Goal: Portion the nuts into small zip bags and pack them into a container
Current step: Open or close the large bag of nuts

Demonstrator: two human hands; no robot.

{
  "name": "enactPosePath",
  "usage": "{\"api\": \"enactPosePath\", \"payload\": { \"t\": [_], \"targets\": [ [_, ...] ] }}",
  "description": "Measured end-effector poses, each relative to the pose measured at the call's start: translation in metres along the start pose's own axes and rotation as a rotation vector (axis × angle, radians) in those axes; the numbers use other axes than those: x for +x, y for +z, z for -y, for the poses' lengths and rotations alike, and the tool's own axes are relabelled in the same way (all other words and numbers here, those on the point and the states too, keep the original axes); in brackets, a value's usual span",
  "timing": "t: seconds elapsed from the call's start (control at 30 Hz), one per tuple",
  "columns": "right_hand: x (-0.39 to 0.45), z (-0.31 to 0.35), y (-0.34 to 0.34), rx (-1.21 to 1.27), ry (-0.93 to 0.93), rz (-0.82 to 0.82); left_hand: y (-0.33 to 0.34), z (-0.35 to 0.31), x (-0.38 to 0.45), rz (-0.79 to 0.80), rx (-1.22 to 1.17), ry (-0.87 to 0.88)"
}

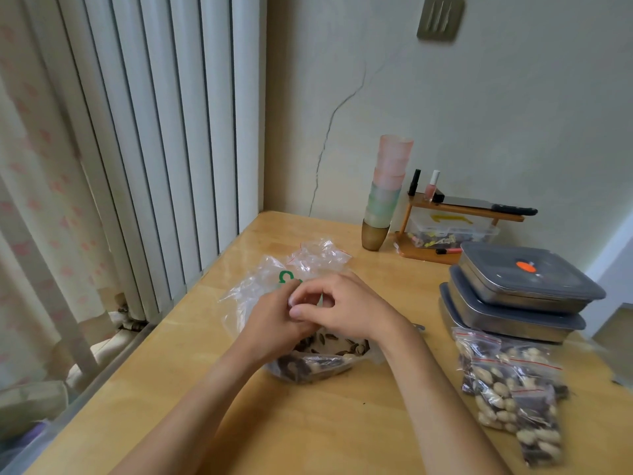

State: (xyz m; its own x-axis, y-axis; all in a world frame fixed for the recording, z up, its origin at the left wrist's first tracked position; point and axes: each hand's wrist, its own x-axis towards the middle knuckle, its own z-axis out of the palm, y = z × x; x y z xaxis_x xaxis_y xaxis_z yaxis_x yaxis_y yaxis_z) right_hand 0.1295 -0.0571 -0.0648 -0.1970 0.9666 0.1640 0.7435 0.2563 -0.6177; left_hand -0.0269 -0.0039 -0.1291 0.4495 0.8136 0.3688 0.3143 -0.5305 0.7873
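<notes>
A large clear plastic bag (253, 286) with green print lies in the middle of the wooden table (308, 423), with dark nuts (318, 358) in its near end. Both hands meet above it. My left hand (274, 320) and my right hand (346, 306) pinch the bag's plastic between curled fingers. Small empty zip bags (318, 255) lie crumpled just behind. At the right, several filled zip bags of nuts (510, 389) lie in a pile. Three stacked metal containers with grey lids (520, 286) stand behind them.
A stack of coloured plastic cups (383, 197) stands at the back by the wall. Next to it a small wooden rack (459, 214) holds bottles, a knife and a clear box. A radiator and a curtain run along the table's left edge.
</notes>
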Motion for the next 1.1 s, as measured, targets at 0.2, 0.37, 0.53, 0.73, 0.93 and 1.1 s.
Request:
{"api": "enactPosePath", "payload": {
  "t": [0.2, 0.37, 0.53, 0.73, 0.93, 1.1],
  "targets": [
    [0.001, -0.002, 0.000, 0.009, -0.040, 0.024, -0.004, 0.007, 0.000, -0.003, 0.013, -0.002],
    [-0.004, -0.001, -0.003, 0.068, -0.018, 0.110, -0.008, 0.008, 0.000, 0.008, -0.054, -0.049],
    [-0.003, -0.003, -0.010, -0.036, -0.025, -0.002, -0.007, 0.008, 0.000, 0.050, -0.066, -0.054],
    [-0.002, -0.011, -0.012, -0.092, -0.016, -0.006, -0.006, 0.010, 0.002, 0.034, 0.067, -0.035],
    [-0.003, -0.004, -0.011, 0.056, -0.057, 0.087, -0.009, 0.011, 0.003, 0.031, 0.098, -0.020],
    [-0.005, -0.002, -0.007, 0.061, 0.005, 0.165, -0.012, 0.009, 0.002, 0.095, 0.006, -0.022]
  ]
}}
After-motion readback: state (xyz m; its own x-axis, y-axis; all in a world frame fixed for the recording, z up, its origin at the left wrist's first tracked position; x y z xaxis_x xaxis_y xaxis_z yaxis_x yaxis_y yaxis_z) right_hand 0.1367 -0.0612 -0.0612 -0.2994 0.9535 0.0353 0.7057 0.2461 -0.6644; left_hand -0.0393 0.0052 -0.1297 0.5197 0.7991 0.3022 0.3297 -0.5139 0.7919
